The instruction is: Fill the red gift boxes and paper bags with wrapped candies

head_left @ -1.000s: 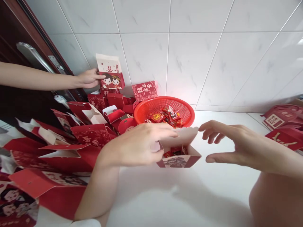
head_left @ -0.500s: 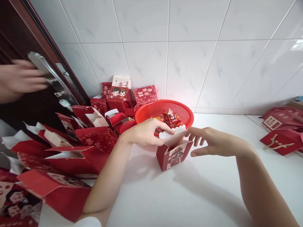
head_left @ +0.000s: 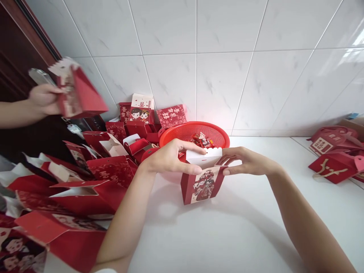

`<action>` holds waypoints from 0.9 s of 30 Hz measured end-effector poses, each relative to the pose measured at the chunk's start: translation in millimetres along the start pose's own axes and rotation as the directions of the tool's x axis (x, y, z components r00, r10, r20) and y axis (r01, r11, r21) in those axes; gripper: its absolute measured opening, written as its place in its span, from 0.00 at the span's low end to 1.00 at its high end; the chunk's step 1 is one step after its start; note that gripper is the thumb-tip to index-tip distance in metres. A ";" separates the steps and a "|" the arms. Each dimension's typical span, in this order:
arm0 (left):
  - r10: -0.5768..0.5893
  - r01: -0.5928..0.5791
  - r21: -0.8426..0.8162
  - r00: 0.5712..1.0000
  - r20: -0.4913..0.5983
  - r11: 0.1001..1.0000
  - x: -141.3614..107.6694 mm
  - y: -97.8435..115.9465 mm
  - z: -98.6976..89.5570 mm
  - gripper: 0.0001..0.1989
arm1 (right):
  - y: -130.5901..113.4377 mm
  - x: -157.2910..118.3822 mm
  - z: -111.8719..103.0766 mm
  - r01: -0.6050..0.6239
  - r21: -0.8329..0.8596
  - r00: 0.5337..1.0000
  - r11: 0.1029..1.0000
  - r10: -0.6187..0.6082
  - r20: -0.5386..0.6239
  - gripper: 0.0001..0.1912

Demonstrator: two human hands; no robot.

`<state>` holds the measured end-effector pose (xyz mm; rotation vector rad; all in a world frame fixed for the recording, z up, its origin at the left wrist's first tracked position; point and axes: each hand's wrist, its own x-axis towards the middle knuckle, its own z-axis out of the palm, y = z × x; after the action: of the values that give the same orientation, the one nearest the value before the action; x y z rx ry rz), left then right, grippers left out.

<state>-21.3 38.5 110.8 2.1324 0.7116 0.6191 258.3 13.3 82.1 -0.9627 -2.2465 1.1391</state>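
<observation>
A small red gift box (head_left: 204, 186) with a printed couple on its front stands upright on the white table (head_left: 227, 235). Its scalloped white flap points up at the back. My left hand (head_left: 178, 157) grips the box's top left, thumb on the front edge and index finger at the flap. From the right, my right hand (head_left: 246, 161) pinches the top right corner between thumb and fingers. Right behind the box is a red plastic basket (head_left: 170, 134) with wrapped sweets (head_left: 205, 140) in it.
Many open red boxes (head_left: 109, 170) crowd the left side. More red boxes (head_left: 331, 167) lie at the far right. Another person's hand (head_left: 47, 99) holds a red box (head_left: 85, 94) at upper left, by a dark door. A tiled wall rises behind.
Both my hands have closed on the box's top edges, and its front panel stands more upright. The other person's hand now holds a red box, which was not visible before.
</observation>
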 end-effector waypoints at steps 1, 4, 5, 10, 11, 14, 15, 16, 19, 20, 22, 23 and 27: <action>0.008 -0.008 -0.037 1.000 -0.019 0.999 0.2 -0.8 -0.2 0.27 | 1.5 2.2 1.2 0.027 0.025 0.999 0.999 -0.026 -0.044 0.22; 0.047 -0.054 -0.113 0.997 -0.068 0.992 1.1 -2.8 1.0 0.28 | 4.8 6.9 6.1 0.086 0.094 0.980 0.992 -0.067 -0.188 0.21; 0.057 -0.066 -0.119 0.995 -0.080 0.991 1.3 -3.4 1.7 0.28 | 5.4 7.8 7.6 0.094 0.115 0.972 0.989 -0.067 -0.223 0.21; 0.074 -0.081 -0.074 0.994 -0.085 0.994 0.6 -6.0 3.6 0.27 | 5.9 7.6 9.4 0.097 0.173 0.952 0.980 -0.041 -0.304 0.21; 0.072 -0.078 -0.067 0.993 -0.091 0.995 0.5 -6.4 3.8 0.30 | 5.9 7.0 8.7 0.101 0.176 0.946 0.979 -0.040 -0.321 0.22; 0.035 -0.045 -0.075 0.991 -0.133 0.996 1.7 -7.2 4.5 0.38 | 5.4 5.1 6.1 0.125 0.171 0.925 0.977 -0.052 -0.377 0.23; 0.019 -0.034 -0.099 0.989 -0.144 0.995 2.6 -7.5 5.0 0.37 | 5.2 4.4 5.2 0.132 0.168 0.917 0.977 -0.056 -0.395 0.23; 0.005 -0.024 -0.133 0.990 -0.144 0.991 3.8 -7.8 5.7 0.34 | 4.9 3.9 4.5 0.136 0.165 0.911 0.977 -0.058 -0.409 0.23; 0.003 -0.033 -0.240 0.992 -0.125 0.970 7.4 -9.4 8.4 0.24 | 3.8 2.6 3.1 0.129 0.157 0.899 0.979 -0.049 -0.435 0.23; 0.006 -0.039 -0.259 0.992 -0.126 0.965 8.4 -10.2 9.3 0.22 | 3.5 2.3 2.9 0.126 0.156 0.897 0.980 -0.046 -0.439 0.24; 0.006 -0.046 -0.274 0.989 -0.145 0.961 9.6 -11.5 10.9 0.20 | 2.9 2.1 2.9 0.125 0.159 0.895 0.979 -0.042 -0.444 0.24; 0.003 -0.046 -0.276 0.988 -0.154 0.960 9.9 -12.1 11.5 0.20 | 2.7 2.1 3.1 0.125 0.164 0.896 0.978 -0.040 -0.443 0.24; -0.008 -0.041 -0.262 0.982 -0.186 0.964 9.7 -13.6 12.2 0.21 | 2.3 2.5 4.4 0.137 0.213 0.905 0.967 -0.034 -0.425 0.22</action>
<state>-10.3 45.8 94.8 1.8509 0.6702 0.8808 254.7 13.8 77.8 -0.8986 -1.7471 1.0198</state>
